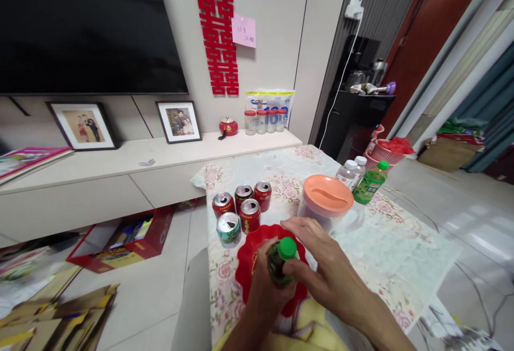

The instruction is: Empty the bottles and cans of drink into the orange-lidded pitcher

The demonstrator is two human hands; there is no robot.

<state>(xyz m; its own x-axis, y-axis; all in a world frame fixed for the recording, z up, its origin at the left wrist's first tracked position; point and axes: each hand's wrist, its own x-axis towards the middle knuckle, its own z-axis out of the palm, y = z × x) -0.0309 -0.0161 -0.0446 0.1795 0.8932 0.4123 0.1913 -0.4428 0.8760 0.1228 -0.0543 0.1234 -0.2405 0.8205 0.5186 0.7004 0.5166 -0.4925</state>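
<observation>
My left hand (263, 279) is wrapped round a bottle with a green cap (281, 259), held upright over a red scalloped tray (246, 254). Beside the cap is my right hand (317, 254), its fingers stretched out and apart, the thumb close to or touching the bottle's neck. Left of the tray several red drink cans (250, 216) stand with a green can (228, 229). Behind my right hand sits a clear container with an orange lid (328, 193). A yellow cloth (313, 324) lies at the near edge, below my hands.
On the flowered tablecloth (225, 281), two white-capped bottles (348, 172) and a green bottle (369, 182) stand at the right. Lidded glass jars (261, 122) and framed photos (179, 122) line the white cabinet (120, 166). An open red box (124, 238) is on the floor.
</observation>
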